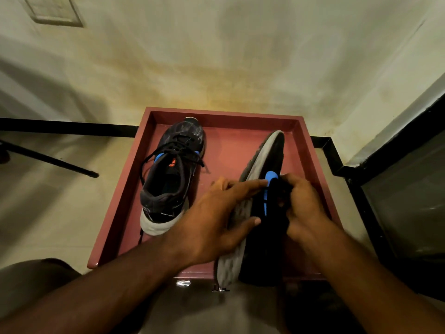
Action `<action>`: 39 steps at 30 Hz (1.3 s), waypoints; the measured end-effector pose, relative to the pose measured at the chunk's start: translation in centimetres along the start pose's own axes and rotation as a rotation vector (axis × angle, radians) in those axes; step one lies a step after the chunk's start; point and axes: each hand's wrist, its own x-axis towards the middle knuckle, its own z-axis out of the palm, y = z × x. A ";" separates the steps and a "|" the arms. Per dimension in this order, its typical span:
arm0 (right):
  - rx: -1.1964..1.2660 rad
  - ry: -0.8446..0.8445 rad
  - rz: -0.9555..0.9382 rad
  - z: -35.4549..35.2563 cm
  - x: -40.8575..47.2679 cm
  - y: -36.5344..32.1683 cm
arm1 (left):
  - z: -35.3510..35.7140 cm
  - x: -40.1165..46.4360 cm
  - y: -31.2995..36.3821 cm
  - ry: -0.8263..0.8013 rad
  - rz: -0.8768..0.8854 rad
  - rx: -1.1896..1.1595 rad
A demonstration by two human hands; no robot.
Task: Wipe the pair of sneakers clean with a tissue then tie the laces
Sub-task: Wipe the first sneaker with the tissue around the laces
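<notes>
Right sneaker (262, 169) tipped on its side in pink tray (120, 203), long axis running away from body; left hand (216, 218) flat along sole, right hand (301, 208) nearer laces, pinching upper; left sneaker (171, 174) upright, just beside, laces loose.

Home corner: stained plaster wall (216, 56), black skirting (67, 127), floor tiles (48, 213).

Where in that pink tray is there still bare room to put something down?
Bare floor shows between the upright sneaker and the tilted sneaker, up toward the tray far wall, plus a strip along its left wall. The near right is crowded: left hand and right hand hold the tilted sneaker there.
</notes>
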 end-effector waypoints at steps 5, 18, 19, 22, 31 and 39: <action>-0.041 -0.036 -0.005 1.4 -0.3 0.2 | 0.4 0.5 -0.8 -0.018 0.004 0.259; -1.002 -0.177 -1.124 -2.3 -2.2 -0.3 | -0.1 1.5 -1.0 -0.018 -0.038 0.394; -1.015 -0.188 -1.138 -2.4 -2.4 -0.2 | 0.0 1.5 -1.1 -0.016 -0.047 0.378; -1.075 -0.276 -1.102 -2.6 -2.5 -0.1 | 0.1 1.6 -1.0 -0.021 -0.075 0.334; -1.213 -0.442 -0.876 -2.8 -3.5 -0.4 | 0.3 1.8 -1.1 -0.036 -0.083 0.322; -1.294 -0.724 -0.630 -2.4 -5.2 0.1 | 0.6 1.7 -1.3 -0.022 -0.090 0.321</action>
